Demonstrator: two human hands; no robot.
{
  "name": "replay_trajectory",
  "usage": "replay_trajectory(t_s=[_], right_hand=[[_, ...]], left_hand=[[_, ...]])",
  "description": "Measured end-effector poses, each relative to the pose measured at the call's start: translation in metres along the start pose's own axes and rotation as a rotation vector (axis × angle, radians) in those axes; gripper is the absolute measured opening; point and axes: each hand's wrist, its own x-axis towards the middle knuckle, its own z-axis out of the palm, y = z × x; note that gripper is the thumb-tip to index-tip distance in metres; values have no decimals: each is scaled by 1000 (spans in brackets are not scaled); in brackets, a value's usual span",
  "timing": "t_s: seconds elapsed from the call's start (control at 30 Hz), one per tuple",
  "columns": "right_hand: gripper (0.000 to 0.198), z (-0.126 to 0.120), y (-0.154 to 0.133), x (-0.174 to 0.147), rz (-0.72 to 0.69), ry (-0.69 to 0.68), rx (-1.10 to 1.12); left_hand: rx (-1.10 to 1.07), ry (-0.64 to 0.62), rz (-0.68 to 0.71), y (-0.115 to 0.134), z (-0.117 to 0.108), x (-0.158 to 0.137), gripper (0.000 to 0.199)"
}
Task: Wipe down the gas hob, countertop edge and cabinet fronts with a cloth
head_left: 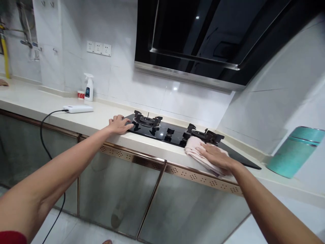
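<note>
A pale pink cloth, folded and bunched, lies across the front edge of the black glass gas cooktop and the pale counter. Palm down over it is my right hand, holding the cloth against the surface beside the right burner. At the cooktop's left end, my left hand rests with fingers spread, near the left burner, holding nothing. Black control knobs sit between the two burners. Part of the right hand's grip is hidden from this angle.
Above the cooktop hangs a black range hood. A teal canister stands at the right. Leftward on the counter are a white device with a black cable, a spray bottle and a small red-and-white tub.
</note>
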Motion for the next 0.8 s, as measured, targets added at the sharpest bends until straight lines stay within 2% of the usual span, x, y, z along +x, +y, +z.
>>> replay_trajectory(t_s=[0.13, 0.3, 0.5, 0.57, 0.67, 0.8], right_hand=[[95, -6, -78, -8, -63, -116, 11], [99, -10, -154, -6, -178, -137, -12], [101, -7, -242, 15, -362, -121, 29], [104, -4, -262, 21, -426, -130, 44], [113, 1, -274, 25, -520, -102, 9], [109, 7, -271, 22, -580, 114, -21]], left_hand=[[-29, -18, 10, 0, -2, -2, 62], [-64, -52, 26, 1, -4, -4, 60], [-105, -53, -16, 0, -6, -2, 60], [-97, -51, -23, -1, -5, -2, 59], [-79, -49, -36, -1, -3, -3, 60], [-70, -50, -64, 0, -4, -7, 66]])
